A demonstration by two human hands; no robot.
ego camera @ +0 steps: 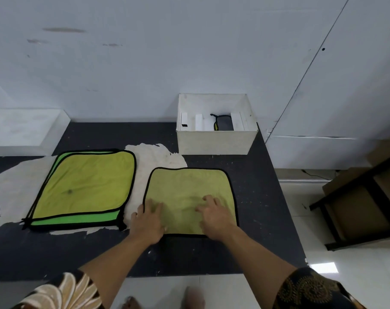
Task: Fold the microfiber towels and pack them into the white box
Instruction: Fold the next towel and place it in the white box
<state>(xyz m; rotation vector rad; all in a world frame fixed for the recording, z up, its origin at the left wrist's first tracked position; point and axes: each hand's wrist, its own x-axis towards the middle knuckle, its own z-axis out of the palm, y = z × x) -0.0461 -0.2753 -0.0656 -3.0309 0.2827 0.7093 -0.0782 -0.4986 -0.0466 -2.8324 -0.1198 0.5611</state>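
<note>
Left hand (148,219) and right hand (214,216) lie flat, fingers spread, on one yellow towel (189,186), lower centre. Towel stack (87,181) centre-left, at least two. One white box (214,141) upper centre, one dark towel (223,123) inside.

A single wide-angle camera rides on the person's head, looking forward and steeply down over the dark, paint-scuffed table top (256,197). It sits close: both bare forearms (122,259) enter from the bottom edge. It faces the pale grey wall (145,63), where the square white open-topped box (214,141) stands. Straight lines bow outward near the frame's edges, and glossy white floor tiles (301,219) show at lower right.
</note>
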